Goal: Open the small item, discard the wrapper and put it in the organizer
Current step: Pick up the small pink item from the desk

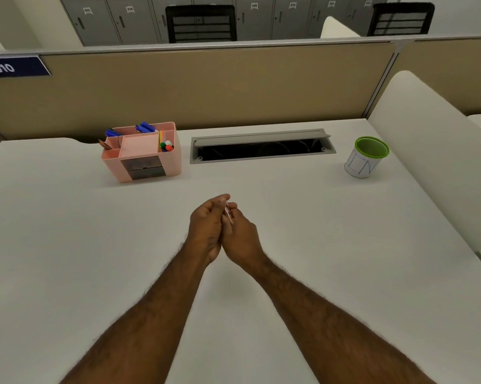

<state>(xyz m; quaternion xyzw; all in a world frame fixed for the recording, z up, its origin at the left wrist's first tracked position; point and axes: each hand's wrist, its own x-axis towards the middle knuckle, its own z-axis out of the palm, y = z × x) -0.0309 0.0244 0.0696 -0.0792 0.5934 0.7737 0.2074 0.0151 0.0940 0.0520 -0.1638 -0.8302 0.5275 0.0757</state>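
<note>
Your left hand [206,228] and right hand [240,236] pressed together mid-desk, both pinching small clear-wrapped item [228,213]. Unwrapping apparently underway; wrapper not binned in green-rimmed cup [368,157], pink organizer [143,155] awaits item.

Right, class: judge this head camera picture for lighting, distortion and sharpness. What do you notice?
Head view: lighting is soft and even, with only faint shadows on the desk; the wide lens bends the partition top edge; the left hand and right hand are slightly soft, so the small item between them is hard to make out; the organizer and green-rimmed cup read clearly.
</note>
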